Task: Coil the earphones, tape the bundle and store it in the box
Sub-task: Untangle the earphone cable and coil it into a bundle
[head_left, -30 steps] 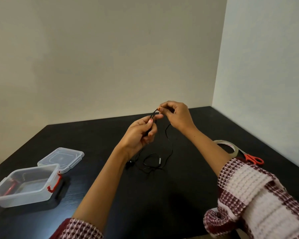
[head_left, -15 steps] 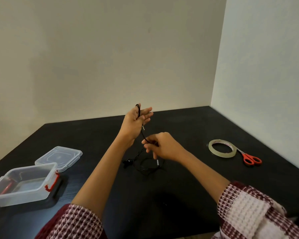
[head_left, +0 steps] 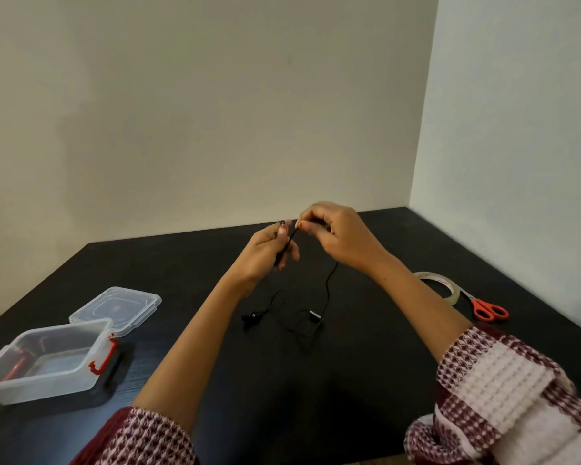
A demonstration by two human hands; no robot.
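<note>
Dim, even indoor light; right wall [head_left: 517, 129] brighter, cooler. Black earphones [head_left: 316, 319] barely readable against dark bench [head_left: 349, 397]. Slightly soft: left hand [head_left: 265, 253], right hand [head_left: 339, 236]. Frame edges bowed.

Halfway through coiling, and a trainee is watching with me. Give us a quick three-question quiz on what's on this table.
1. True or false: the lid is clipped onto the box.
2. Which lies nearest the tape roll? A) scissors B) lid C) box
3. Fill in: the left hand and the right hand hold the earphones up, while an earbud rests on the ____.

Key: 1 false, the lid lies beside the open box; 2 A; 3 table.
</note>
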